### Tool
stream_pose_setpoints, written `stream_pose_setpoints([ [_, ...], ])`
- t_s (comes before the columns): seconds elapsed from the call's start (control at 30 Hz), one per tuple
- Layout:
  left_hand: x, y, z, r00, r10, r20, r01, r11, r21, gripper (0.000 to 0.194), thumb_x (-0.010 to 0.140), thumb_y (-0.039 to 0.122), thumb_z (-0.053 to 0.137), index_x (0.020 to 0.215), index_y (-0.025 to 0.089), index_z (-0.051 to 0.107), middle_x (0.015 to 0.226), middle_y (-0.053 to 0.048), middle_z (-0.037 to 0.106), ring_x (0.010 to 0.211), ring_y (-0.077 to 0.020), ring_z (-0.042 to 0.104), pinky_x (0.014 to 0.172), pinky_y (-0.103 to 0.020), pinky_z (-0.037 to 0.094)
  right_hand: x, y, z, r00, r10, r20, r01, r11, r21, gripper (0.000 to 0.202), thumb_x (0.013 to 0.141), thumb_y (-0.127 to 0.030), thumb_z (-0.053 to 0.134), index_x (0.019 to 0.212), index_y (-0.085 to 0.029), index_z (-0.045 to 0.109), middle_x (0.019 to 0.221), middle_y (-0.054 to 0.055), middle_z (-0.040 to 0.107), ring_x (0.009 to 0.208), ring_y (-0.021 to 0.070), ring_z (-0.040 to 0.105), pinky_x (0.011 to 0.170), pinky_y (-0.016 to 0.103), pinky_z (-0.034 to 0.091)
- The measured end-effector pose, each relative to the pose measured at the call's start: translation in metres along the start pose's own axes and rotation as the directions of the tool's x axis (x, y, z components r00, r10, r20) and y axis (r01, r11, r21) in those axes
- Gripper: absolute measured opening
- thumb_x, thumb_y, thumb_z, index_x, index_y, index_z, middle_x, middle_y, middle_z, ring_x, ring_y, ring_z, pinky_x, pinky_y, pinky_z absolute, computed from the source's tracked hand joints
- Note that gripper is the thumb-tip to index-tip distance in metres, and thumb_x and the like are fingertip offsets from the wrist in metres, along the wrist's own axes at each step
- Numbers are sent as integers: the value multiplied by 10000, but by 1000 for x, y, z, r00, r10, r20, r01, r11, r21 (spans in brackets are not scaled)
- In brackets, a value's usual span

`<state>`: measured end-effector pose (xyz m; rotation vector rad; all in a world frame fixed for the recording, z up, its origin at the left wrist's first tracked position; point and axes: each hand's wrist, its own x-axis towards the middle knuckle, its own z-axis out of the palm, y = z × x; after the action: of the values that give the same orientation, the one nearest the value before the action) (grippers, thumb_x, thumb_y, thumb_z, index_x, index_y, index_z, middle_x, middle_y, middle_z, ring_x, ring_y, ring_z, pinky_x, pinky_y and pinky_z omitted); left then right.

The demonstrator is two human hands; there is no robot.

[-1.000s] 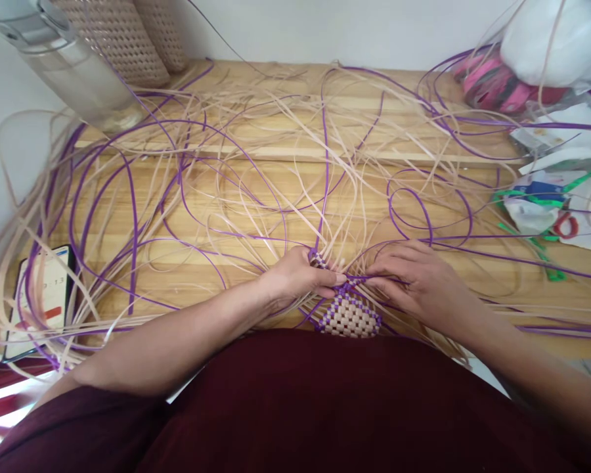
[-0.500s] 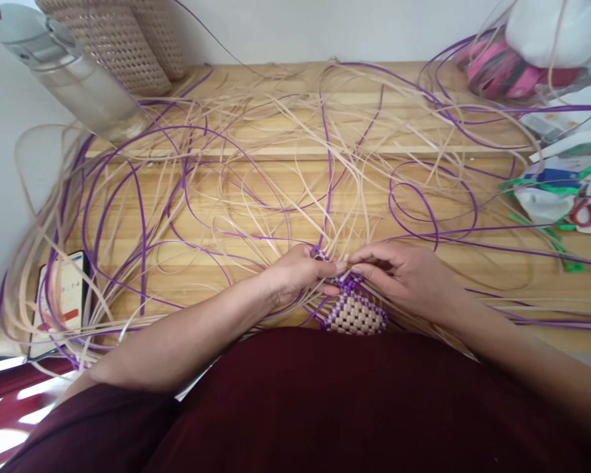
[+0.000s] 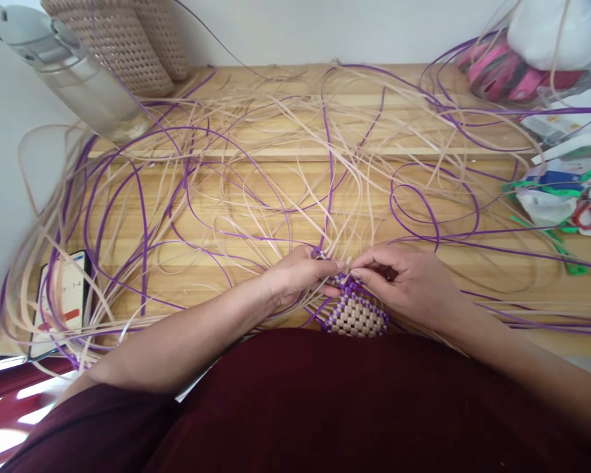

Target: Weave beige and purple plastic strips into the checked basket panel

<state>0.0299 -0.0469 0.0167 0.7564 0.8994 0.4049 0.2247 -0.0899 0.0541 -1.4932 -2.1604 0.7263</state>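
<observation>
1. Evidently, the weaving is partway along: a small, rounded beige-and-purple checked piece of plastic-looking weave (image 3: 357, 316) sits at the near edge of the light wooden table (image 3: 477, 266), between the hands and the dark red shirt (image 3: 295, 401).
2. Much seems left: long, thin beige strips (image 3: 355, 168) and flat purple strips (image 3: 144, 263) fan out loose, unwoven.
3. The left hand (image 3: 305, 272) grips the piece's upper edge between thumb and fingers.
4. The right hand's (image 3: 408, 279) thumb and forefinger are pinched together there, apparently on a beige strip; its other fingers curl loosely.
</observation>
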Motion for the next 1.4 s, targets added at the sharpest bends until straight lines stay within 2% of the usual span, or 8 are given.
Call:
stream_pose_setpoints([
  [0.1, 1, 0, 0, 1000, 3, 4, -3, 1000, 3, 355, 587, 329, 880, 776, 81, 709, 754, -80, 694, 695, -151, 656, 636, -268, 586, -1, -2, 0, 999, -34, 18, 35, 999, -36, 112, 890, -275, 593, 868, -222, 689, 781, -12, 702, 692, 123, 620, 654, 254, 434],
  [0.37, -3, 2, 2, 1000, 10, 3, -10, 1000, 9, 364, 571, 319, 871, 789, 73, 715, 806, -91, 693, 741, -161, 659, 648, -263, 577, 0, -6, 7, 992, 122, 25, -123, 992, 16, 125, 848, -294, 622, 770, -198, 645, 627, -24, 635, 555, 107, 545, 547, 238, 376],
  [0.57, -2, 2, 3, 1000, -5, -21, 5, 1000, 9, 338, 541, 250, 876, 778, 69, 715, 801, -79, 686, 719, -151, 655, 666, -278, 576, 6, 13, -17, 982, 82, 167, -91, 995, 43, 179, 897, -323, 549, 942, -212, 683, 682, -15, 673, 566, 112, 561, 549, 227, 381],
  [0.7, -2, 2, 2, 999, -27, -17, 27, 1000, -12, 306, 548, 236, 878, 747, 75, 710, 767, -66, 683, 699, -146, 652, 665, -279, 576, 10, 21, -22, 986, 101, 132, -105, 994, 30, 181, 885, -341, 571, 829, -196, 663, 651, -20, 643, 557, 100, 541, 549, 225, 377],
  [1.0, -3, -1, 0, 999, 30, 18, -30, 999, 34, 396, 553, 328, 900, 815, 86, 728, 795, -66, 685, 721, -137, 645, 654, -249, 563, 9, 6, -1, 982, 153, 110, -160, 986, 56, 165, 863, -334, 598, 786, -190, 617, 606, -36, 611, 519, 86, 519, 518, 223, 354],
  [1.2, -3, -1, 5, 998, 52, -44, -49, 997, 57, 351, 521, 276, 897, 738, 75, 708, 720, -47, 658, 628, -116, 615, 584, -235, 547, -6, 12, -15, 991, 127, 44, -127, 992, 6, 259, 858, -408, 632, 1042, -227, 651, 780, 1, 708, 628, 134, 615, 576, 246, 420],
  [1.3, -3, -2, 7, 996, 56, -74, -52, 997, 54, 294, 539, 244, 874, 687, 70, 689, 676, -41, 642, 605, -112, 607, 569, -230, 541, -21, 10, -29, 987, 69, 143, -52, 991, -124, 195, 895, -393, 589, 867, -225, 684, 739, 12, 690, 641, 152, 607, 588, 266, 410],
  [1.4, -3, -3, 8, 994, 65, -91, -60, 997, 57, 271, 550, 230, 863, 676, 79, 677, 675, -32, 643, 609, -112, 612, 575, -229, 545, -32, -5, -37, 957, 49, 285, -41, 999, -34, 218, 953, -334, 513, 878, -229, 689, 793, 7, 692, 685, 133, 615, 629, 252, 434],
])
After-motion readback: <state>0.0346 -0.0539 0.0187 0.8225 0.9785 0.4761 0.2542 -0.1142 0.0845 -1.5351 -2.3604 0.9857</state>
